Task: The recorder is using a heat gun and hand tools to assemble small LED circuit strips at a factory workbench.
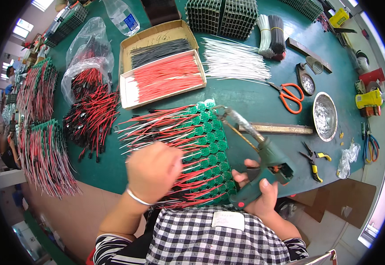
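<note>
In my right hand (268, 198) is a green pistol-shaped soldering gun (269, 160), my fingers wrapped round its grip. Its tip (221, 108) points up and left, over the far end of a panel of round green circuit boards (210, 138). Rows of red, white and black wires (161, 129) stick out leftward from these boards. My left hand (153, 170) hangs over the wires, closed in a fist with its back showing. The hand is slightly blurred, and whatever its fingers hold is hidden.
Beyond the panel stand cardboard trays of red wires (168, 78) and black wires (159, 53), beside loose white wires (234, 59). Bundled connector leads (93, 119) lie left. Rightward are a wooden strip (280, 128), orange-handled scissors (291, 98), a metal bowl (324, 116) and yellow-handled cutters (313, 161).
</note>
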A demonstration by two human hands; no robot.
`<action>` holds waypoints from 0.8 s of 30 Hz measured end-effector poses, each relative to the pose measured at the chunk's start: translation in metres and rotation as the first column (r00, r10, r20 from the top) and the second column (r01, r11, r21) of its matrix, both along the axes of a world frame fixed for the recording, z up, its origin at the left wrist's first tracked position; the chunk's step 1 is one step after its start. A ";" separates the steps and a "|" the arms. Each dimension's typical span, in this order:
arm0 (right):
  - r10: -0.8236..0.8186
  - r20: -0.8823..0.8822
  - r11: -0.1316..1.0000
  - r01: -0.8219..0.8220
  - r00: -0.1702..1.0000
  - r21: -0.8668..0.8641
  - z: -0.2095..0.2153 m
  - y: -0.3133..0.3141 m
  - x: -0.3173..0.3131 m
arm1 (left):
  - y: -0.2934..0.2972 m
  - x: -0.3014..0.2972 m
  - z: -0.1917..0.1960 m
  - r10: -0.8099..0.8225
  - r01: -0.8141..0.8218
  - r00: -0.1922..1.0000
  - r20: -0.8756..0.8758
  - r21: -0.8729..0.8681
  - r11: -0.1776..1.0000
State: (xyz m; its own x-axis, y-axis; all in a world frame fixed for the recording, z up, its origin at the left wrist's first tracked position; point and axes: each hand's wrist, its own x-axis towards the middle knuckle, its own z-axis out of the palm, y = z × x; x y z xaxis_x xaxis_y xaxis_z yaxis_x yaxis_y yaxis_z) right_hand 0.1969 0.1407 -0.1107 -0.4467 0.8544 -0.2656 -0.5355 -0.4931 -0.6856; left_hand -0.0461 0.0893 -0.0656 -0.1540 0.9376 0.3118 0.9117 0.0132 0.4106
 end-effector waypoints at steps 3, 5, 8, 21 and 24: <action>-0.047 0.032 0.996 0.045 0.998 0.074 -0.001 0.007 0.014 | 0.001 -0.031 0.020 0.139 -0.124 0.986 -0.089 0.157 0.980; -0.101 0.077 0.985 0.088 0.992 0.148 -0.002 0.012 0.023 | -0.002 -0.045 0.031 0.193 -0.157 0.970 -0.146 0.227 0.961; -0.138 0.099 0.982 0.124 0.985 0.143 -0.002 0.012 0.033 | -0.008 -0.041 0.034 0.161 -0.119 0.973 -0.167 0.236 0.964; -0.090 0.098 0.971 0.065 0.991 0.232 -0.012 0.005 0.041 | -0.013 0.003 0.020 -0.110 0.114 0.986 -0.123 0.026 0.993; -0.084 0.115 0.964 0.052 0.990 0.262 -0.012 0.004 0.041 | -0.017 0.019 0.007 -0.178 0.178 0.984 -0.015 0.032 0.984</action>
